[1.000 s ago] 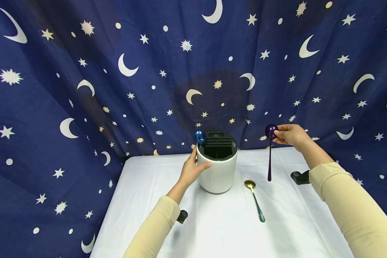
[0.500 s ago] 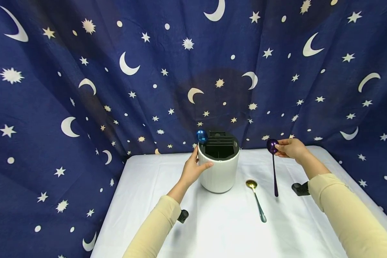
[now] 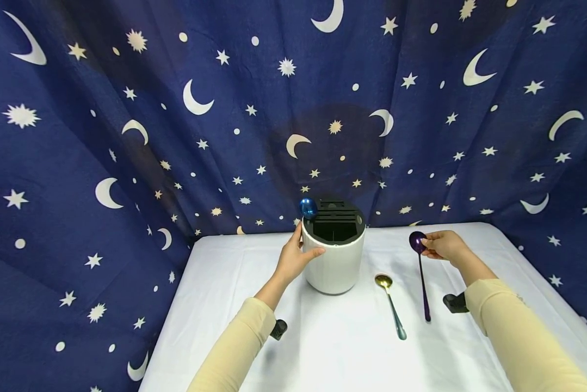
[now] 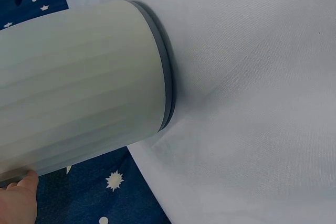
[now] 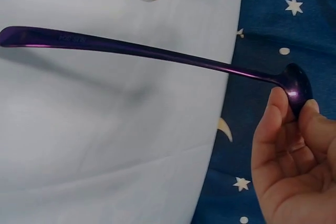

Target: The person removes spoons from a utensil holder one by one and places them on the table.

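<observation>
A white cylindrical utensil holder (image 3: 333, 267) with a black slotted top stands upright on the table. My left hand (image 3: 290, 258) grips its left side near the rim, thumb across the front. The bowl of a blue spoon (image 3: 308, 208) sticks up at the holder's left rim; its handle is hidden. My right hand (image 3: 442, 245) pinches a purple spoon (image 5: 152, 52) by the bowl, with the handle pointing down toward the table. I cannot tell whether the handle's tip touches the cloth. Between holder and purple spoon lies a spoon with gold bowl and teal handle (image 3: 394, 311).
A white cloth covers the table (image 3: 352, 348). Behind it hangs a dark blue curtain (image 3: 254, 141) with moons and stars. Black wrist devices (image 3: 456, 303) show below both sleeves.
My right hand has come down with the purple spoon, and the handle has swung its tip slightly right. My left hand stays on the utensil holder.
</observation>
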Motion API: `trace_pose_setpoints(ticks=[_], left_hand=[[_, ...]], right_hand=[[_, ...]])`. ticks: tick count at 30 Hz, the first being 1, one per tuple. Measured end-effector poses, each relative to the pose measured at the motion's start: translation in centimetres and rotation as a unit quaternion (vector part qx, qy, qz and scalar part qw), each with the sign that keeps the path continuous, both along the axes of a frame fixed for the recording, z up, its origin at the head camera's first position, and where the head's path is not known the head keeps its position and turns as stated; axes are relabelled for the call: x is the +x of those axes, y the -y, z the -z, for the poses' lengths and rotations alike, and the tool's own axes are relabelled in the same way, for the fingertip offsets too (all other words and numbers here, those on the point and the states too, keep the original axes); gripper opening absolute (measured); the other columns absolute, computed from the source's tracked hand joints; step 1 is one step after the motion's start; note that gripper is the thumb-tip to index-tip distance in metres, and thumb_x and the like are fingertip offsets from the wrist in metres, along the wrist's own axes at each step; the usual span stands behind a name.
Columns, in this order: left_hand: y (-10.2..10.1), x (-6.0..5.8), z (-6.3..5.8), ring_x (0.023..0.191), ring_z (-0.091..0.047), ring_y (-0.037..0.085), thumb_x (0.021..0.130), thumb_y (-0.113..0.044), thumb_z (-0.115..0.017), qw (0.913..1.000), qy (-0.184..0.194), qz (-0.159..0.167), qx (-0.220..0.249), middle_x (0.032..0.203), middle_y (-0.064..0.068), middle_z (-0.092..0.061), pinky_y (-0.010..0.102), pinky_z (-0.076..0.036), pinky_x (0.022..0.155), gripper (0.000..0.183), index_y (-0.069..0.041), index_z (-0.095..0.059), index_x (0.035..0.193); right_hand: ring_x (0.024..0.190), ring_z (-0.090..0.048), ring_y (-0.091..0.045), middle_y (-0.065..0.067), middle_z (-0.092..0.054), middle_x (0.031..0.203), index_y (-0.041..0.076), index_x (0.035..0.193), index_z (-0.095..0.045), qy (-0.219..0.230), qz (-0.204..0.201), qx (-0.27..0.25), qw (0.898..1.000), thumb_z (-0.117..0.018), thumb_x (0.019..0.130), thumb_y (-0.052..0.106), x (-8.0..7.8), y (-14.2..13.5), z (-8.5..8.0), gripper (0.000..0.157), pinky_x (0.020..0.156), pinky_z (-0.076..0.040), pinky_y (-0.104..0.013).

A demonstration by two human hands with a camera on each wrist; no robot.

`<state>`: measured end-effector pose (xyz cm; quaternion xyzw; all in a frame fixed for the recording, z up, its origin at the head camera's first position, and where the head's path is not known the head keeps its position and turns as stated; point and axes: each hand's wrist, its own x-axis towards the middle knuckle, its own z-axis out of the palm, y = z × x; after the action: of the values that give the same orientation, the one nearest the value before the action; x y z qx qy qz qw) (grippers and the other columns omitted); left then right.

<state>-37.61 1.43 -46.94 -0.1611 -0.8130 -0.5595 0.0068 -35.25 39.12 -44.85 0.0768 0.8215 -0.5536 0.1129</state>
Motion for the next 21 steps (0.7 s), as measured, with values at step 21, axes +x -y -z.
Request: trace_pose_setpoints(ticks=[21], left_hand=[[-0.1,0.4,1.0,0.132,-0.027,0.017,0.075,-0.037,-0.074,1.0,0.004,0.008,-0.005,0.149,0.003,-0.023,0.03,-0.033,0.103,0.096,-0.014,-0.017,0.149]], right_hand=[[0.053,-0.058,-0.006,-0.002,-0.059,0.06,-0.03,0.117,-0.032,0.043,0.061,-0.012,0.997,-0.042,0.096,-0.001,1.3,-0.1,5.7,0.037,0.053,-0.052,-0.018]])
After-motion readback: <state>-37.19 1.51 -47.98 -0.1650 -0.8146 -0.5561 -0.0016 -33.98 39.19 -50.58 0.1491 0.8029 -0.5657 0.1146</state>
